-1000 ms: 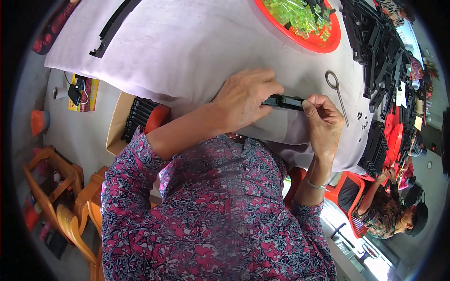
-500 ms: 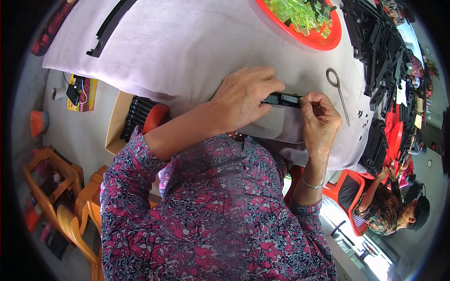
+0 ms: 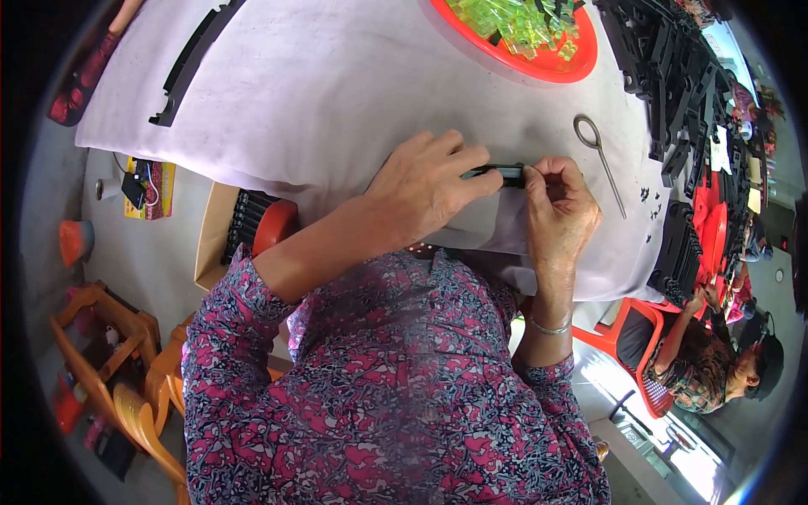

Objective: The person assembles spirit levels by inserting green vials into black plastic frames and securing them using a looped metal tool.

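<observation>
Between my two hands is a slim black plastic part [image 3: 510,175] with a pale greyish strip along it, held level over the near edge of the table. My left hand [image 3: 427,183] is closed on its left end, fingers over the top and thumb below. At the right end, my right hand [image 3: 562,206] pinches with thumb and curled forefinger; whether a small piece sits in that pinch is hidden. To the right of that hand lies a metal rod with a looped end [image 3: 599,151]. Several tiny black pieces [image 3: 652,202] are scattered beyond it.
A red basin [image 3: 581,63] of yellow-green clear pieces stands at the far side of the cloth-covered table [image 3: 320,93]. Black plastic strips [image 3: 665,76] are heaped at right. One long black strip [image 3: 189,71] lies far left. A carton [image 3: 217,227] sits below the left edge. A co-worker [image 3: 699,370] sits at right.
The whole view has shifted a little, with table things sliding left in the picture. My left fingers have moved slightly along the black part; both hands still hold it.
</observation>
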Action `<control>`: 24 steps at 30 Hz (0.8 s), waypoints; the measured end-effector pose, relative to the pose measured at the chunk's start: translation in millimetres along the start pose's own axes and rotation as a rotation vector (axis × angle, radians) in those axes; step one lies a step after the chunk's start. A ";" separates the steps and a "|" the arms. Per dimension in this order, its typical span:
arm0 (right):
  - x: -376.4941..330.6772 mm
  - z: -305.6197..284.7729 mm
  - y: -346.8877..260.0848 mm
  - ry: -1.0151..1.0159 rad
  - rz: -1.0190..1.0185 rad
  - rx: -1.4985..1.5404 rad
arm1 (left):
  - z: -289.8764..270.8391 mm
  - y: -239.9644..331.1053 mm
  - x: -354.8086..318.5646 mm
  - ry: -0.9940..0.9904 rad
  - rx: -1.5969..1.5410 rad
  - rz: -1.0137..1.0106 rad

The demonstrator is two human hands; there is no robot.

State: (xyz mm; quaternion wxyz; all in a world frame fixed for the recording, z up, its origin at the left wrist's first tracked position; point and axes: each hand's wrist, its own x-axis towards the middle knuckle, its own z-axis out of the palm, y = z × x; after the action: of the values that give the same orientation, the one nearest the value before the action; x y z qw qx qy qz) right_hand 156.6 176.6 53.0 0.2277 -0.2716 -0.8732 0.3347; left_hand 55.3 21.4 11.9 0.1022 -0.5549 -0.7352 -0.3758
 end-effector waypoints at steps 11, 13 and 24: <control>-3.8 3.8 -0.1 0.027 -0.018 -0.021 | 0.1 -4.3 1.4 -0.043 0.066 0.070; -2.9 3.5 -0.8 0.004 -0.019 -0.032 | -2.5 -4.4 2.9 -0.052 0.056 0.055; -7.5 -8.1 -6.6 -0.040 -0.503 -0.204 | -0.6 -1.8 -0.7 -0.067 0.135 0.070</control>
State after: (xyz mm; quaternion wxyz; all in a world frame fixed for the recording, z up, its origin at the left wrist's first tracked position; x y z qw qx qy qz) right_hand 164.8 171.5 61.5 0.2578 -0.0607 -0.9467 0.1834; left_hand 53.8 20.3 11.1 0.1277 -0.5842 -0.7421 -0.3028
